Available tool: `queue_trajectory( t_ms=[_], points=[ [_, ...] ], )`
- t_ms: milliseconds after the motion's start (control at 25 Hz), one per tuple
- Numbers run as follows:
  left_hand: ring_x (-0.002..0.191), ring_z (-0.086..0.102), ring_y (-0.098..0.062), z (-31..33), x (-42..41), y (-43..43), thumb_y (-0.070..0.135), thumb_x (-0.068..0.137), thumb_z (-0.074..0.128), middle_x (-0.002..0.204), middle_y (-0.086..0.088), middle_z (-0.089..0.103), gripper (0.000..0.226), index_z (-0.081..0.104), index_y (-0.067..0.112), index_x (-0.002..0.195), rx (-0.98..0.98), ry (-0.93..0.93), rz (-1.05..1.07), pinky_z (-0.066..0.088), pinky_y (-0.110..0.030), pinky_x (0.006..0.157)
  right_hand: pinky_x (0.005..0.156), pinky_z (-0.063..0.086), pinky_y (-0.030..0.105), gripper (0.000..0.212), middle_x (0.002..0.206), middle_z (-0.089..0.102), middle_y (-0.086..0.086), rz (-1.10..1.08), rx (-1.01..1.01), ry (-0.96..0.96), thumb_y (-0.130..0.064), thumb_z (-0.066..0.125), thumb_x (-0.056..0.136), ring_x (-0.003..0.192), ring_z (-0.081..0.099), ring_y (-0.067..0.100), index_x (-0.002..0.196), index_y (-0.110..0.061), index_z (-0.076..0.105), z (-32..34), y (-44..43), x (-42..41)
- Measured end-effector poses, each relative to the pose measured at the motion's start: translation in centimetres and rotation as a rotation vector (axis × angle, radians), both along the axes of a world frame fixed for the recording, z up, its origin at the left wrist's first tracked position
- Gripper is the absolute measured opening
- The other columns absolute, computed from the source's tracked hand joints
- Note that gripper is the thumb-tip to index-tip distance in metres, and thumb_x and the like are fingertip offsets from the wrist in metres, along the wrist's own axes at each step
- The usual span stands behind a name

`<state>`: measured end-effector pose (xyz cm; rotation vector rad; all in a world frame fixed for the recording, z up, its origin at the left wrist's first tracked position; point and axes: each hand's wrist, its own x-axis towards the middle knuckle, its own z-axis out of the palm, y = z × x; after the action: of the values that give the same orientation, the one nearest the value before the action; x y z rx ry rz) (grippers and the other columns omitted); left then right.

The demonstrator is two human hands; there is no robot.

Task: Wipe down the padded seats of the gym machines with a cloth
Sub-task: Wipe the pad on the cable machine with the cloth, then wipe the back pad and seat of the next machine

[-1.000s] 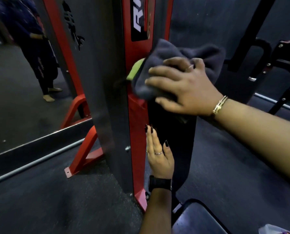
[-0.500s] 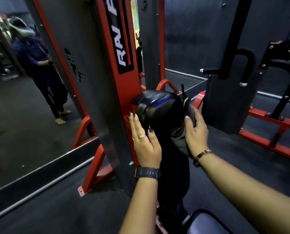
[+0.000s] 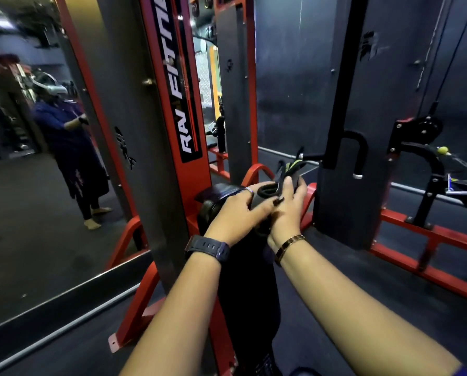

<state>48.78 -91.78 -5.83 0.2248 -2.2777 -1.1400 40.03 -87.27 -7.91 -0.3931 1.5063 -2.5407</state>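
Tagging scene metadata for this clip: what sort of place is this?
Most likely a gym: a red-and-grey steel machine frame with a fitness-brand label, a black padded rest mounted on it, and a large wall mirror at left.
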Motion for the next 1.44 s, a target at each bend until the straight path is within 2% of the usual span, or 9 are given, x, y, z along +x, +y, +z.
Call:
queue_trajectory(
  t_ms=[80, 200, 320, 440, 560, 680, 880, 1160, 1440],
  points=[
    [0.112, 0.055, 0.003, 0.1, 0.3, 1.2, 0.037, 0.076, 0.072, 0.122, 0.010, 0.061, 0.056, 0.052, 0.022, 0.127, 0.058, 0.056, -0.062, 0.043, -0.020, 0.098, 0.107, 0.038, 0.045, 0.085, 0.130, 0.055, 0.008, 0.119, -0.116, -0.183, -0.078, 0.052, 0.063, 0.120, 0.053, 0.022, 0.129, -0.024, 0.051, 0.8, 0.3, -0.2],
    [0.092, 0.059, 0.011, 0.4, 0.5, 2.3, 0.004, 0.084, 0.065, 0.108, 0.003, 0.065, 0.034, 0.057, 0.021, 0.112, 0.162, 0.228, 0.064, 0.044, -0.011, 0.086, 0.108, 0.039, 0.043, 0.069, 0.129, 0.058, 0.008, 0.304, -0.283, -0.193, -0.054, 0.057, 0.070, 0.120, 0.055, 0.021, 0.128, -0.016, 0.055, 1.0, 1.7, 0.5],
    [0.086, 0.063, -0.001, 1.1, 2.0, 2.2, 0.000, 0.089, 0.056, 0.095, 0.002, 0.068, 0.023, 0.061, 0.020, 0.099, 0.356, 0.385, 0.137, 0.049, -0.023, 0.083, 0.110, 0.036, 0.035, 0.053, 0.143, 0.039, 0.003, 0.279, -0.080, 0.139, -0.029, 0.058, 0.080, 0.118, 0.050, 0.006, 0.133, -0.024, 0.050, -0.5, 3.1, 0.4],
    [0.082, 0.064, -0.004, 1.6, 4.8, 1.6, -0.001, 0.090, 0.053, 0.088, 0.005, 0.069, 0.018, 0.061, 0.013, 0.096, 0.489, 0.455, 0.073, 0.050, -0.020, 0.077, 0.114, 0.027, 0.038, 0.088, 0.149, 0.023, 0.000, 0.137, 0.295, 0.449, -0.051, 0.067, 0.072, 0.131, 0.034, 0.011, 0.146, -0.038, 0.022, -1.3, 4.7, -0.9],
    [0.078, 0.066, -0.009, 1.8, 8.5, 1.4, 0.004, 0.081, 0.059, 0.083, 0.003, 0.071, 0.015, 0.062, 0.007, 0.096, 0.587, 0.486, -0.020, 0.052, -0.021, 0.070, 0.113, 0.029, 0.036, 0.118, 0.155, 0.024, 0.002, 0.500, 0.269, 0.386, -0.062, 0.078, 0.057, 0.139, 0.024, 0.011, 0.149, -0.035, 0.009, -0.9, 6.0, -0.9],
    [0.076, 0.067, -0.012, 1.1, 12.7, 1.7, 0.009, 0.076, 0.056, 0.081, 0.001, 0.072, 0.020, 0.063, 0.006, 0.094, 0.607, 0.438, -0.022, 0.053, -0.023, 0.068, 0.086, 0.054, 0.032, 0.101, 0.121, 0.064, 0.009, 0.930, 0.071, 0.101, -0.046, 0.091, 0.046, 0.108, 0.062, 0.019, 0.131, -0.012, 0.049, -1.4, 6.5, 2.6],
    [0.080, 0.066, -0.009, -0.5, 21.0, 2.9, -0.002, 0.086, 0.056, 0.083, 0.004, 0.072, 0.016, 0.063, 0.004, 0.099, 0.523, 0.400, 0.167, 0.051, -0.021, 0.073, 0.074, 0.058, 0.038, 0.077, 0.099, 0.071, 0.015, 1.077, -0.023, -0.062, -0.028, 0.095, 0.042, 0.085, 0.070, 0.024, 0.108, -0.005, 0.064, -4.1, 6.7, 10.0],
    [0.097, 0.064, -0.013, -3.4, 32.2, 4.9, 0.012, 0.090, 0.059, 0.104, 0.000, 0.070, 0.020, 0.063, 0.015, 0.110, 0.415, 0.432, 0.699, 0.050, -0.030, 0.089, 0.070, 0.050, 0.021, 0.014, 0.083, 0.069, -0.003, 0.639, 0.194, 0.380, -0.018, 0.068, 0.084, 0.073, 0.065, 0.001, 0.096, -0.016, 0.062, -2.7, 5.8, 22.2],
    [0.089, 0.058, -0.011, -3.1, 39.0, 8.4, 0.021, 0.095, 0.052, 0.099, 0.003, 0.064, 0.026, 0.056, 0.016, 0.119, 0.052, 0.405, 1.288, 0.038, -0.014, 0.070, 0.068, 0.045, 0.014, 0.020, 0.080, 0.066, -0.008, 0.605, 0.260, 0.606, -0.038, 0.065, 0.086, 0.079, 0.061, 0.008, 0.095, -0.020, 0.060, -2.0, 4.4, 30.1]
  ],
)
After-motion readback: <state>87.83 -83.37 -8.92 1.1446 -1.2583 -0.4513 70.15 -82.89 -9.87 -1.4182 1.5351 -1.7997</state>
